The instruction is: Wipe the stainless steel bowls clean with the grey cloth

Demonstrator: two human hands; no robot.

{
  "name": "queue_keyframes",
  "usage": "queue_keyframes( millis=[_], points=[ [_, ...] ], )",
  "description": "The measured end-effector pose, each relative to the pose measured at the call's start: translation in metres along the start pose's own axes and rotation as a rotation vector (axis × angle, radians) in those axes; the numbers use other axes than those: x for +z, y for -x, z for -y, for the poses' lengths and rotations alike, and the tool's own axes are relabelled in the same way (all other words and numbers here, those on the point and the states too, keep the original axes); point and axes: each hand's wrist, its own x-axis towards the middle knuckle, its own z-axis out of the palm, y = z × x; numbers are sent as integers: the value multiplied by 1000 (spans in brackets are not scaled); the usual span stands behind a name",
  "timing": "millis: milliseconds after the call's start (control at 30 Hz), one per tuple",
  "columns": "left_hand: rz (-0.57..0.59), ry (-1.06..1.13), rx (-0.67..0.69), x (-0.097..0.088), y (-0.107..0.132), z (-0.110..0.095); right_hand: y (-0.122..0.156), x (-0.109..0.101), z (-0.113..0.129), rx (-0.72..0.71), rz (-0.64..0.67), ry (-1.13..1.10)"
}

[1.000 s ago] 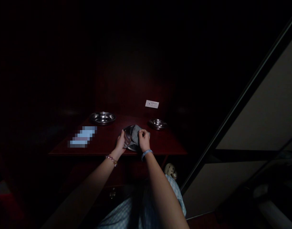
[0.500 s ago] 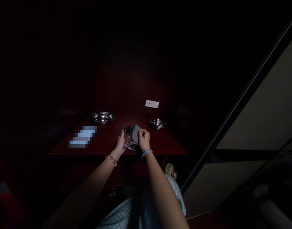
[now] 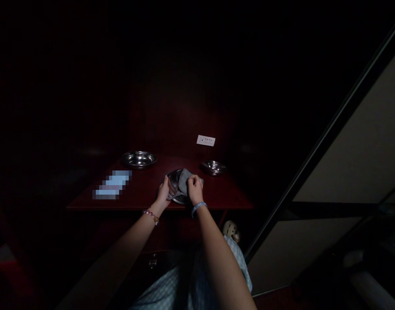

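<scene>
Apparently the step in hand is wiping: a grey cloth (image 3: 184,181) lies against a round metal dish (image 3: 173,180), and both hands are on the work. The left hand (image 3: 163,189) has its grip closed on the dish's left rim, thumb along the edge. The right hand (image 3: 195,189) pinches the cloth between bent fingers and thumb, over the dish's right side; part of the cloth also runs along the near side toward the left hand. The dish is near the front edge of the tabletop (image 3: 146,189), between the hands; whether it rests there or is held just above, I cannot tell.

Judging from this hold, the next move calls for a steady left grip while the right hand works the cloth along the rim, with the dish turned to bring bare metal under it. The left part of the inside is uncovered, so the cloth would need to reach there too. The dish looks smooth and could slip if the left grip loosened.

Farther back, a basin (image 3: 139,160) stands on the left and a smaller bowl (image 3: 214,168) on the right, both well apart from the hands.
</scene>
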Motion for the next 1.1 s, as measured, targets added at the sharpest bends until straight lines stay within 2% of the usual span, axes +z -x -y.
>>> queue_keyframes(
  millis=[100,567,1100],
  points=[
    [-49,-19,22,1,2,0,0,-1,1,-3,10,0],
    [-60,-45,10,4,6,-3,-1,4,-6,-59,2,-33],
    [-54,-34,13,0,1,0,-1,2,-1,14,-25,-54]
  ],
)
